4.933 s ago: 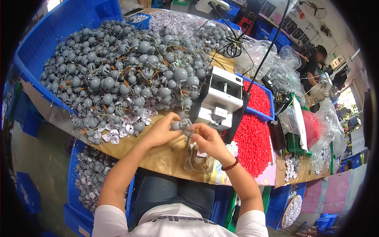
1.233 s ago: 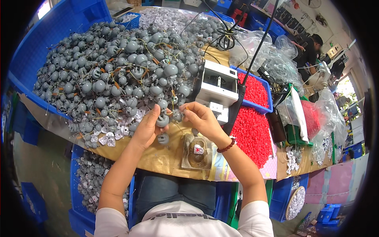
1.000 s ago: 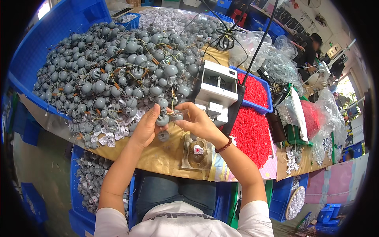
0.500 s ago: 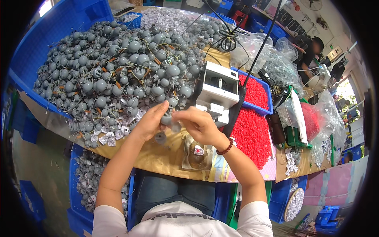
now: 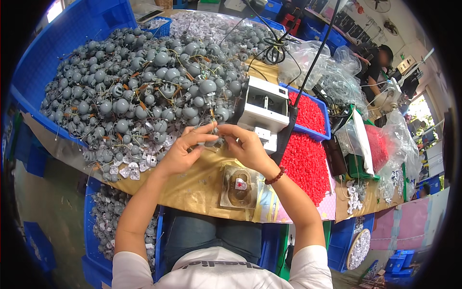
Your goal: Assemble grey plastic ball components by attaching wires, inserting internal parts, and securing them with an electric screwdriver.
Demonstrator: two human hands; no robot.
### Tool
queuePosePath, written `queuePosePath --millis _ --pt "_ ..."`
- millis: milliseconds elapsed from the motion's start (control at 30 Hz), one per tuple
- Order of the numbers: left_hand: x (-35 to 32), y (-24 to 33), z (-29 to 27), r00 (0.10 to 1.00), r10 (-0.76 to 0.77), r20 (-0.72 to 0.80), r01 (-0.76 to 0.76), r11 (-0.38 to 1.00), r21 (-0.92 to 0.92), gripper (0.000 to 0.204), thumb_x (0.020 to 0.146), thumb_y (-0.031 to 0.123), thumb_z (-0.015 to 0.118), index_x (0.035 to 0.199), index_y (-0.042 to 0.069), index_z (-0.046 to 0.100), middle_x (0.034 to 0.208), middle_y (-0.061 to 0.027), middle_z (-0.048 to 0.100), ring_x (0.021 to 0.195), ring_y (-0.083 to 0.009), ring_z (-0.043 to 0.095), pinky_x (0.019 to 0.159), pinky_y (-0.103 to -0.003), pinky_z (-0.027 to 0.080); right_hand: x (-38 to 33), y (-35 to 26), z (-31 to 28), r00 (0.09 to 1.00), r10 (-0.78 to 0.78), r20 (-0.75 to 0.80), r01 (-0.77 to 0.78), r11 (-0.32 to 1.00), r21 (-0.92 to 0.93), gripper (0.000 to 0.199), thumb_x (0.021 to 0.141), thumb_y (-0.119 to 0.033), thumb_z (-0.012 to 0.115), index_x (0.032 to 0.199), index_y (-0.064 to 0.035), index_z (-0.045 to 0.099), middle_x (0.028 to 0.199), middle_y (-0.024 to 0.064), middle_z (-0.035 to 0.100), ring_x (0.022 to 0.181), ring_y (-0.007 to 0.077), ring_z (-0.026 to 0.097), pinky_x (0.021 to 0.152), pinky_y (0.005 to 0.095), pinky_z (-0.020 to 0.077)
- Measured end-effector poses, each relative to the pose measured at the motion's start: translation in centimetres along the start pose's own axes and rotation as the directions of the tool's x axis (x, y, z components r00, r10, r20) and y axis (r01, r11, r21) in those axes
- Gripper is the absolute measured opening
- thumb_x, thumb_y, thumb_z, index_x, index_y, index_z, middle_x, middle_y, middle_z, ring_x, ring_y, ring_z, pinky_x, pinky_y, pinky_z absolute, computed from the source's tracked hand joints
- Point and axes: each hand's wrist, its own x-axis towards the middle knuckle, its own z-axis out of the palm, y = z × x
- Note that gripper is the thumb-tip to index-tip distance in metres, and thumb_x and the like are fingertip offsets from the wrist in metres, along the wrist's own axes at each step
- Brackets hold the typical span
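Grey round part (image 5: 213, 141) sits pinched between my left hand (image 5: 185, 149) and right hand (image 5: 246, 147), fingertips closed on it, near the white machine (image 5: 263, 111). I judge I'm fitting its wire; next needs a steady, fine grip.

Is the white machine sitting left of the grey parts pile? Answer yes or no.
No, the white machine sits right of the grey parts pile, beside the red pieces.

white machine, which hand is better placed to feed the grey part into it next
Probably the right hand: it lies just beside the white machine, while the left hand is farther off. Both pinch the grey part.
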Motion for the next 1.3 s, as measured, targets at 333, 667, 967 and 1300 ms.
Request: queuePosePath --millis 333,667,967,1300 --pt "-0.2 -0.7 -0.1 0.998 -0.015 -0.055 0.010 0.995 -0.103 0.053 0.089 -0.008 0.055 0.137 0.011 0.063 0.151 -0.0099 0.056 0.138 -0.0248 0.050 0.116 -0.038 0.036 0.7 1.3 0.5 0.845 0.405 0.349 -0.520 0.472 0.712 0.057 0.093 0.004 0.054 0.149 -0.0037 0.046 0.112 0.0098 0.069 0.084 0.0096 0.064 0.057 0.0216 0.0424" --pt "-1.3 -2.2 -0.4 0.905 -0.405 -0.128 0.387 0.911 -0.142 0.028 0.104 0.027 0.063 0.114 0.001 0.069 0.115 -0.0045 0.068 0.099 -0.0088 0.062 0.085 -0.028 0.051 -1.6 -2.7 0.2 0.884 -0.447 0.138 0.461 0.785 -0.415 0.062 0.070 0.006 0.066 0.130 -0.0111 0.065 0.126 0.0090 0.069 0.082 0.0258 0.066 0.066 0.0340 0.0562" --pt "-1.0 -0.1 -0.7 0.971 -0.239 -0.033 0.241 0.960 0.143 0.039 0.085 0.020 0.081 0.119 0.006 0.067 0.141 -0.0139 0.050 0.125 -0.0257 0.056 0.098 -0.035 0.051 -2.1 -1.3 -0.4 0.999 0.028 -0.027 -0.032 0.987 -0.161 0.033 0.097 0.001 0.063 0.130 -0.0003 0.063 0.103 0.0152 0.075 0.091 0.0233 0.075 0.077 0.0319 0.0591" --pt "0.8 3.8 -0.8 0.980 0.051 -0.190 0.023 0.931 0.363 0.048 0.083 0.022 0.084 0.125 0.005 0.068 0.113 -0.0119 0.067 0.111 -0.0311 0.061 0.096 -0.042 0.049 -2.5 -5.6 -1.7 0.984 0.175 -0.008 -0.169 0.961 0.217 0.028 0.103 -0.001 0.059 0.130 0.0001 0.065 0.109 0.0085 0.076 0.100 0.0126 0.071 0.080 0.0256 0.0590"
